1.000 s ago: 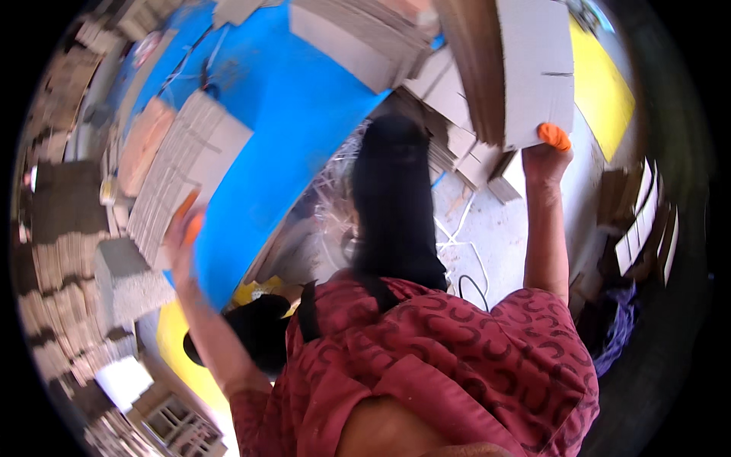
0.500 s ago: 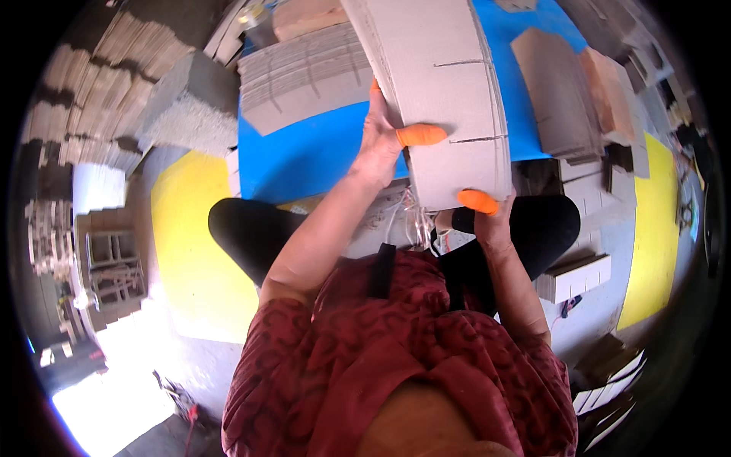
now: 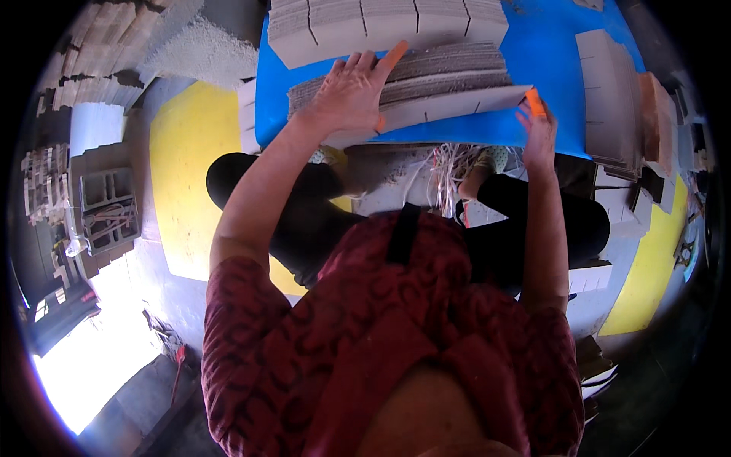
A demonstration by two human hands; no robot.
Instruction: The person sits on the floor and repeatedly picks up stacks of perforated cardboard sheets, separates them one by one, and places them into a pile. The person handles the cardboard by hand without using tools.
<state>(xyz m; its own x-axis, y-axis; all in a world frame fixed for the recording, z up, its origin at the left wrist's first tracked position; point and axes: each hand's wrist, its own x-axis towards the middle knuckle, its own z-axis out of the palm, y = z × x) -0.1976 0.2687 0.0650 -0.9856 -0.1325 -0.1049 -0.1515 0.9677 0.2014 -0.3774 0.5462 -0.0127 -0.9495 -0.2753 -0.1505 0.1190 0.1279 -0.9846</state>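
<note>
A thick stack of grey-brown slotted cardboard strips (image 3: 449, 72) stands on edge across the blue tabletop (image 3: 544, 46). My left hand (image 3: 346, 95) is over its left part, one orange-covered finger stretched along the top and another orange tip low at the front strip. At the right end, my right hand (image 3: 539, 129), slightly blurred, pinches the corner of the front strip (image 3: 464, 105) with an orange-covered thumb. This strip leans a little away from the others. Just beyond stands another slotted cardboard stack (image 3: 388, 23).
More cardboard (image 3: 609, 99) stands at the table's right, beside an orange-brown block (image 3: 655, 114). A rough grey block (image 3: 202, 49) is at far left. Yellow sheets (image 3: 194, 183) lie on the floor both sides. Pale strips (image 3: 445, 179) hang near my feet. A hollow block (image 3: 106, 190) sits left.
The cardboard stack has turned from lengthwise to crosswise and come down onto the table. My left hand has shifted left and up; my right hand has moved right and up to the front strip's end.
</note>
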